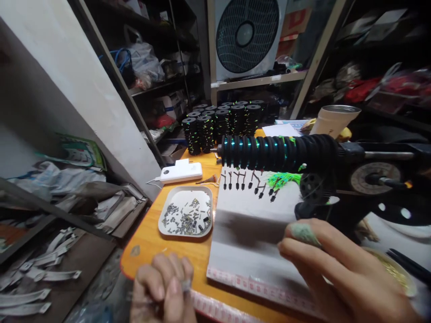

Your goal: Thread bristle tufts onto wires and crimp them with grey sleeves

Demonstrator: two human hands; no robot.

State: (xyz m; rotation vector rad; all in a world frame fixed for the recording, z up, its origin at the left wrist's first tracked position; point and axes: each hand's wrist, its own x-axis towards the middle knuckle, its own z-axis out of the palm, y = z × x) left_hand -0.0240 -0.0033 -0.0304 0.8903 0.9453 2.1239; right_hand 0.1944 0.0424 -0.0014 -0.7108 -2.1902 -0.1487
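Observation:
My left hand is at the bottom, its fingers curled and pressed together near the table's front edge; a small greyish bit shows at the fingertips, too small to name. My right hand, with green tape on one finger, hovers over the white board, fingers bent with the thumb hidden below. Above the board runs a black ribbed spool with bright green-blue thread. Under it lie several small dark pieces in a row and a green strand bundle. A white tray of tiny parts stands left of the board.
Several black spools stand at the table's back. A white power strip lies behind the tray. A pink measuring tape runs along the front edge. At right are a machine dial, a white cup and a bowl.

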